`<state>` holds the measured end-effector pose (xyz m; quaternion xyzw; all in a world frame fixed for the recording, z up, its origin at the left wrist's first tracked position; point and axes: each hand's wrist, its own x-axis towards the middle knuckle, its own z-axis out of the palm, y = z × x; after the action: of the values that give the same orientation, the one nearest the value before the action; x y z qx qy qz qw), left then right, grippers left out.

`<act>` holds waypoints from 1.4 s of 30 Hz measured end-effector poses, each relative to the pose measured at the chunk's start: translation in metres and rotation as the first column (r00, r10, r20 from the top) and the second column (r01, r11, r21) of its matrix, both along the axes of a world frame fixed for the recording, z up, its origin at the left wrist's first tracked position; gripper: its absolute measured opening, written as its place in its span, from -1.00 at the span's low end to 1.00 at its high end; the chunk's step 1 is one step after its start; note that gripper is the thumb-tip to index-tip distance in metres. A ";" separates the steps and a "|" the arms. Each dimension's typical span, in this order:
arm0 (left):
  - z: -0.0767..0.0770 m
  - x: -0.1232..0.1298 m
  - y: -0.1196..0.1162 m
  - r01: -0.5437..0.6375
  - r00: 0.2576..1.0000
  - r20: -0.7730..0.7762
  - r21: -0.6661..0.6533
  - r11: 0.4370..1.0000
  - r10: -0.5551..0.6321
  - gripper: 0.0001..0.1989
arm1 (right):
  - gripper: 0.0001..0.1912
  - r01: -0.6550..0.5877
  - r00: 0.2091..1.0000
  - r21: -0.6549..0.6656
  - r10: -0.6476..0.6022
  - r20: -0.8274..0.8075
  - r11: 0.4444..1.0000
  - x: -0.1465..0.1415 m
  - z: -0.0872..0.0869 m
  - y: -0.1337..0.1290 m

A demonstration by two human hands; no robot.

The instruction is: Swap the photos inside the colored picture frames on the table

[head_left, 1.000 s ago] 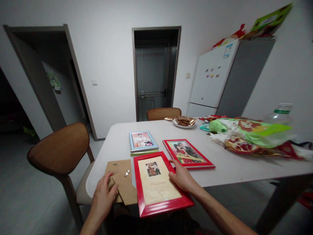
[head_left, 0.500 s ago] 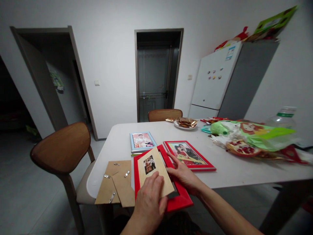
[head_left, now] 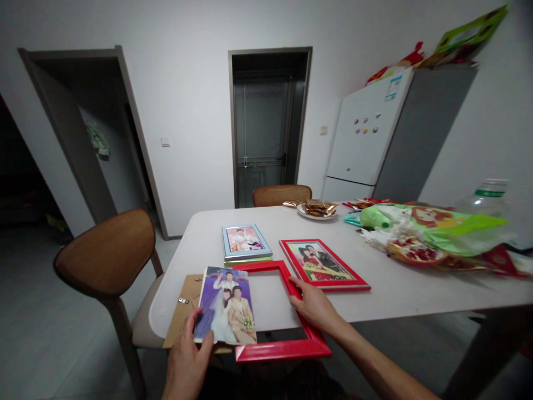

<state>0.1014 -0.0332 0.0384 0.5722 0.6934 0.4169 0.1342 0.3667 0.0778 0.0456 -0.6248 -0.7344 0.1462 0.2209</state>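
**Ana:** Since half a second ago the beige insert has gone from the red frame (head_left: 275, 311), and the left hand (head_left: 187, 364) has come up with a wedding photo (head_left: 227, 305) in place of that card. The frame now shows bare table through its opening.

**Ben:** Where is the photo relative to the frame?

**Ana:** Over the frame's left rail, overlapping it, raised above the brown backing board (head_left: 183, 311) that lies just left of the frame. The left thumb and fingers pinch the photo's lower left corner.

**Ben:** And the other hand?

**Ana:** The right hand (head_left: 312, 305) rests on the frame's right rail, fingers (head_left: 296, 298) curled over the inner edge, pressing it to the white table (head_left: 395, 289). Whether the thumb is tucked under, I cannot tell.

**Ben:** How would that print handle?

**Ana:** Light and thin, I'd judge, bending easily, and its glossy face would take fingerprints. Best held by the edges or a corner. The frame looks stiff and light; the rails are the place to hold it.

**Ben:** Anything else near the frame?

**Ana:** Beyond its far rail lies a blue-framed picture (head_left: 245, 241); to the far right, a second red-framed picture (head_left: 322, 264), just apart from it.
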 end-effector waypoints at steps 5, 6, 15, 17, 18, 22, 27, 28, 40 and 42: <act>-0.008 -0.002 -0.003 0.044 0.983 -0.177 -0.066 0.997 -0.055 -0.64 | -0.53 -0.001 0.991 0.048 -0.005 0.133 0.999 -0.002 -0.007 0.000; -0.006 -0.002 -0.003 0.047 0.975 -0.214 -0.059 0.997 -0.059 -0.64 | -0.54 0.000 0.988 0.052 -0.008 0.154 0.999 -0.002 -0.008 0.000; -0.006 0.000 -0.003 0.076 0.903 -0.425 -0.005 0.997 -0.071 -0.67 | -0.56 -0.002 0.985 0.066 -0.009 0.173 0.998 -0.002 -0.011 0.000; -0.010 0.004 -0.001 0.123 0.894 -0.434 0.005 0.992 -0.109 -0.66 | -0.56 -0.009 0.985 0.071 -0.003 0.171 0.997 -0.002 -0.011 0.000; -0.012 0.006 0.000 0.155 0.886 -0.443 0.004 0.988 -0.137 -0.66 | -0.55 -0.012 0.985 0.075 -0.001 0.171 0.997 -0.001 -0.011 -0.001; -0.024 0.015 0.004 0.249 0.829 -0.518 0.006 0.969 -0.210 -0.63 | -0.55 -0.013 0.984 0.081 -0.002 0.179 0.997 -0.002 -0.013 0.000; -0.032 0.022 0.008 0.280 0.786 -0.580 0.024 0.960 -0.214 -0.58 | -0.55 -0.019 0.984 0.089 0.002 0.180 0.996 -0.002 -0.015 0.001; -0.032 0.023 0.009 0.286 0.780 -0.586 0.025 0.958 -0.218 -0.57 | -0.55 -0.017 0.983 0.088 0.001 0.182 0.996 -0.002 -0.016 0.001; -0.014 0.029 0.011 0.241 0.763 -0.603 -0.068 0.968 -0.232 -0.54 | -0.54 -0.008 0.981 0.065 -0.005 0.193 0.998 -0.003 -0.013 0.000; -0.012 0.030 0.011 0.236 0.760 -0.608 -0.071 0.969 -0.230 -0.55 | -0.55 -0.011 0.981 0.068 -0.003 0.193 0.998 -0.003 -0.013 0.000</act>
<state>0.1313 -0.0225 0.0263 0.7585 0.6206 0.1927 -0.0494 0.3637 0.0774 0.0329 -0.6266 -0.7583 0.0599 0.1695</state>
